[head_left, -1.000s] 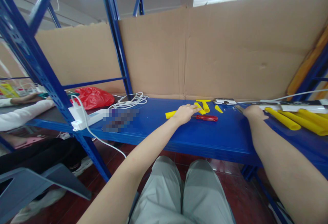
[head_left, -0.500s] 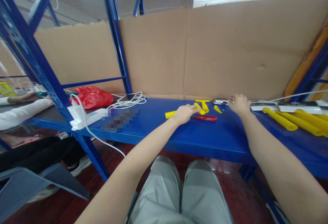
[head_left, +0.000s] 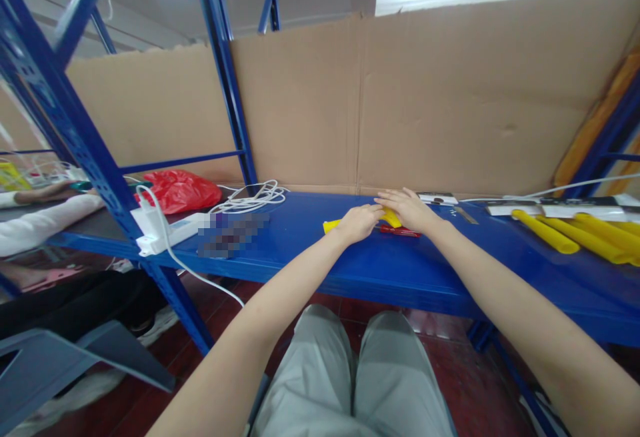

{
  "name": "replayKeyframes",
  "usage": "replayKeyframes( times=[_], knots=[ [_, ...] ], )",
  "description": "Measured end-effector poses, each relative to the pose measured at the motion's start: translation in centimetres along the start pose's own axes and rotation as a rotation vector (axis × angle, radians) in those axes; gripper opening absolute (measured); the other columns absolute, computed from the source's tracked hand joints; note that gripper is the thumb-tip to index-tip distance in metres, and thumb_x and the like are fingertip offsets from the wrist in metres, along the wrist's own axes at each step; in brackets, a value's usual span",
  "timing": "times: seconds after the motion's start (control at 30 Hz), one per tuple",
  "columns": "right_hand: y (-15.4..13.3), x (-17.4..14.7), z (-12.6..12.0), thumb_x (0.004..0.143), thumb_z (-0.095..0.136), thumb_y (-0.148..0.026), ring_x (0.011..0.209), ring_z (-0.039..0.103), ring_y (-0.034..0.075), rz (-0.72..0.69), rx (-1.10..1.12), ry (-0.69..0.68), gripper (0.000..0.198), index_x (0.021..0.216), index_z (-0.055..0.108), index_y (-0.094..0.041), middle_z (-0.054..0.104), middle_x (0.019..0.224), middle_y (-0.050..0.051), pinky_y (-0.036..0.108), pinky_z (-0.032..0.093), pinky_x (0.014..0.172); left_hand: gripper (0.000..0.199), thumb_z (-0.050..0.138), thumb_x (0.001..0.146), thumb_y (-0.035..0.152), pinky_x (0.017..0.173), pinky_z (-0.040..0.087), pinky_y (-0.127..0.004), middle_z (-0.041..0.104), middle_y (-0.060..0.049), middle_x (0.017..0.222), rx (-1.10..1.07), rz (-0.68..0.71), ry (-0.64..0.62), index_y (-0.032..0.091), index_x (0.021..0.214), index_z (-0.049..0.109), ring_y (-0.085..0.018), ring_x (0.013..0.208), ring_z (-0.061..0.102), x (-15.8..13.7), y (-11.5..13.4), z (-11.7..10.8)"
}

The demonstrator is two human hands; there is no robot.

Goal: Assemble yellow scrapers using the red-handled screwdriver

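My left hand (head_left: 359,223) is closed around a yellow piece with a rounded end (head_left: 331,225), which sticks out below the wrist. My right hand (head_left: 407,210) has come up against it, fingers bent over toward the left fingertips; whatever is in them is hidden. Between the two hands shows another bit of yellow plastic (head_left: 391,218), and I cannot tell whether it belongs to the same piece. A screwdriver with a red handle (head_left: 400,231) lies on the blue shelf (head_left: 300,250) just under the right hand, partly covered.
Several yellow tubes (head_left: 545,231) and white-and-black packaging (head_left: 565,210) lie to the right. Small metal bits (head_left: 465,214) sit behind my right hand. At left are a power strip (head_left: 175,230), coiled white cable (head_left: 263,197) and a red bag (head_left: 183,190). Another person's sleeve (head_left: 50,220) appears at far left.
My right hand has moved left from the packaging at the back to meet my left hand, now covering the loose yellow pieces and part of the screwdriver. My left hand has barely moved.
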State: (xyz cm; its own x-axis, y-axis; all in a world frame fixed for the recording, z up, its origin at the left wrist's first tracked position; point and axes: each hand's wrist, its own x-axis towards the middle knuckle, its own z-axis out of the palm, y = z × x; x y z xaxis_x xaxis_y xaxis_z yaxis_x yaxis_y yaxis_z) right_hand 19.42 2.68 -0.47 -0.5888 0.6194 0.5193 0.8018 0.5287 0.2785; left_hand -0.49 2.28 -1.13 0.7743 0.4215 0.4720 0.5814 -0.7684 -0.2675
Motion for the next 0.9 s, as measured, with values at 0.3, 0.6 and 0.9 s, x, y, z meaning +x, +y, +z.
replayKeyframes(
  times=[0.3,0.6,0.9],
  knots=[
    [0.58,0.18,0.17,0.087,0.044,-0.013,0.121,0.055,0.025,-0.042,0.016,-0.008,0.042,0.122,0.065,-0.023,0.065,0.126,0.010,0.048,0.042,0.098,0.028,0.045,0.092,0.012,0.101,0.046,-0.035,0.063,-0.010,0.128,-0.048,0.014,0.054,0.014,0.116,0.059,-0.019,0.118,0.059,-0.06,-0.33,0.47],
    [0.21,0.18,-0.32,0.086,0.046,-0.014,0.120,0.056,0.025,-0.026,0.040,-0.033,0.040,0.121,0.065,-0.020,0.065,0.125,0.012,0.045,0.040,0.099,0.031,0.046,0.091,0.010,0.097,0.048,-0.035,0.062,-0.010,0.128,-0.070,-0.004,0.057,0.015,0.121,0.055,-0.019,0.114,0.060,-0.05,-0.05,0.25],
    [0.45,0.22,-0.13,0.090,0.046,-0.019,0.118,0.058,0.025,-0.030,0.035,-0.031,0.036,0.119,0.066,-0.019,0.066,0.123,0.013,0.044,0.041,0.098,0.030,0.047,0.092,0.011,0.099,0.048,-0.035,0.062,-0.007,0.128,-0.048,0.019,0.045,0.018,0.116,0.062,-0.018,0.115,0.060,-0.12,0.00,-0.08]
  ],
)
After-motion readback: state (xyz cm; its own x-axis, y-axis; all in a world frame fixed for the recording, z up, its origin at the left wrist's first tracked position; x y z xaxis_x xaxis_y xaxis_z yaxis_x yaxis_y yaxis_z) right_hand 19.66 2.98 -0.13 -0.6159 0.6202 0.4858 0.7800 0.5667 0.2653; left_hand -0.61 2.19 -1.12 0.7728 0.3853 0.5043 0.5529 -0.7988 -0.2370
